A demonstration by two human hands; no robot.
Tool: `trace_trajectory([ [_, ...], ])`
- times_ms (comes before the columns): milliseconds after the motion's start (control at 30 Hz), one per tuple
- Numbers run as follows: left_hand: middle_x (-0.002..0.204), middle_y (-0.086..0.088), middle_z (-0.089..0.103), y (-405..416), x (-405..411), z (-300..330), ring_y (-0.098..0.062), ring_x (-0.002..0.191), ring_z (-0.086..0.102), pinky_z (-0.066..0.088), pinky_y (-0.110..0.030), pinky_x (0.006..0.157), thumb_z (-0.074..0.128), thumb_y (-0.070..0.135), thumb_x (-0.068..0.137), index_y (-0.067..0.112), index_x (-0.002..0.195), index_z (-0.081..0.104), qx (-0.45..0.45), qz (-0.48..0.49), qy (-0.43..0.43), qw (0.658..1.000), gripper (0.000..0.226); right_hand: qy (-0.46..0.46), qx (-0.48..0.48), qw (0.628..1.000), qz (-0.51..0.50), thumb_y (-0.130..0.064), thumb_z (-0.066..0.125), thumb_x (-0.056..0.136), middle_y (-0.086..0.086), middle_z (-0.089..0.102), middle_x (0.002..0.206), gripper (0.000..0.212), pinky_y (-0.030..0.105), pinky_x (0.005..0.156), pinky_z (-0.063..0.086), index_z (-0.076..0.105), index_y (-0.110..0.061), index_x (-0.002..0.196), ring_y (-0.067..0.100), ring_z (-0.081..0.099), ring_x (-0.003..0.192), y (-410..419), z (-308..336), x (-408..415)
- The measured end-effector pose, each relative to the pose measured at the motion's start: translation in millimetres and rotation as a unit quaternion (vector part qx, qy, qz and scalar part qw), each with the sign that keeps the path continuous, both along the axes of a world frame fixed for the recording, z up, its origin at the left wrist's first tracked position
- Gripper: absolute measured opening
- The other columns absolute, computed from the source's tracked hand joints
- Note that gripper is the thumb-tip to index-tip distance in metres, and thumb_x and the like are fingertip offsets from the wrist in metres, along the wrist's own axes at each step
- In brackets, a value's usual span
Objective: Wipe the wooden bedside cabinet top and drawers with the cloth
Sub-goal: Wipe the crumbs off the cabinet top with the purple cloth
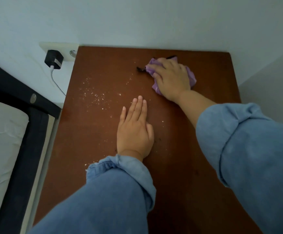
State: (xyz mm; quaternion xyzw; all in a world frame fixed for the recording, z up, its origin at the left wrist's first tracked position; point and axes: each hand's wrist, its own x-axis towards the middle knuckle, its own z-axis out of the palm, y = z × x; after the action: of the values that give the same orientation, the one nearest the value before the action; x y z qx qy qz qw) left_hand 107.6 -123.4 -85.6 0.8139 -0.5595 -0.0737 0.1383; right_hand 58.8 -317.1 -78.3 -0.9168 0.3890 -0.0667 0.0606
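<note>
The brown wooden cabinet top (179, 166) fills the middle of the view. My right hand (172, 76) presses a crumpled purple cloth (192, 76) onto its far right part. Dark debris (140, 69) lies just left of the cloth. My left hand (135, 130) rests flat on the middle of the top, fingers straight and close together, holding nothing. Pale crumbs (93, 95) are scattered across the left half of the top. The drawers are out of view.
A black charger (54, 59) sits in a wall socket left of the cabinet, its white cable (56, 81) trailing down behind the edge. A dark bed frame (24, 132) with white bedding (0, 132) runs along the left. Pale walls close in behind and to the right.
</note>
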Motion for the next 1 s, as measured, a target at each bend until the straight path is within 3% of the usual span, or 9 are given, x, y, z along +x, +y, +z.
trace_trajectory([
  [267,0.156,-0.005,0.024,-0.8,-9.6,1.3,-0.015,0.146,0.016,0.006,-0.038,0.12,0.015,0.028,0.083,0.008,0.148,0.027,-0.005,-0.003,-0.009,1.0,0.069,-0.025,-0.01,0.999,-0.027,-0.035,0.035,0.093,-0.004,0.052,0.136,0.042,0.04,0.096,0.034,0.054,-0.035,0.13,0.022,0.045,0.125,99.1,1.5,-61.1],
  [467,0.156,-0.006,0.024,-6.7,-16.0,4.8,-0.016,0.146,0.014,0.005,-0.039,0.12,0.012,0.031,0.083,0.008,0.148,0.027,-0.003,-0.011,-0.004,1.0,0.071,0.042,0.02,0.999,-0.019,-0.036,0.032,0.099,-0.007,0.032,0.149,0.042,0.041,0.105,0.023,0.034,-0.04,0.141,0.019,0.028,0.136,89.1,10.6,-69.2],
  [600,0.158,-0.006,0.019,16.1,-27.2,14.2,-0.017,0.147,0.01,0.0,-0.041,0.119,0.009,0.03,0.081,0.007,0.148,0.024,0.004,-0.017,-0.008,1.0,0.073,0.053,0.02,0.998,-0.013,-0.035,0.03,0.1,-0.006,0.027,0.151,0.042,0.043,0.106,0.022,0.032,-0.039,0.142,0.021,0.023,0.138,91.9,15.0,-70.6],
  [867,0.156,-0.007,0.024,114.9,-61.8,24.2,-0.017,0.145,0.015,0.007,-0.042,0.119,0.022,0.025,0.085,0.007,0.146,0.031,0.026,-0.021,-0.001,0.999,0.065,0.071,0.034,0.997,-0.026,-0.035,0.028,0.1,-0.004,0.022,0.153,0.042,0.046,0.106,0.021,0.03,-0.038,0.142,0.023,0.02,0.138,92.4,15.9,-68.8],
  [1000,0.159,-0.003,0.013,132.3,-61.9,14.4,-0.012,0.146,0.004,0.002,-0.038,0.119,0.019,0.027,0.087,0.01,0.15,0.02,0.037,-0.026,-0.011,0.999,0.066,0.061,0.027,0.998,-0.021,-0.035,0.028,0.1,-0.003,0.023,0.152,0.042,0.048,0.106,0.021,0.031,-0.036,0.142,0.024,0.021,0.138,91.0,16.5,-67.6],
])
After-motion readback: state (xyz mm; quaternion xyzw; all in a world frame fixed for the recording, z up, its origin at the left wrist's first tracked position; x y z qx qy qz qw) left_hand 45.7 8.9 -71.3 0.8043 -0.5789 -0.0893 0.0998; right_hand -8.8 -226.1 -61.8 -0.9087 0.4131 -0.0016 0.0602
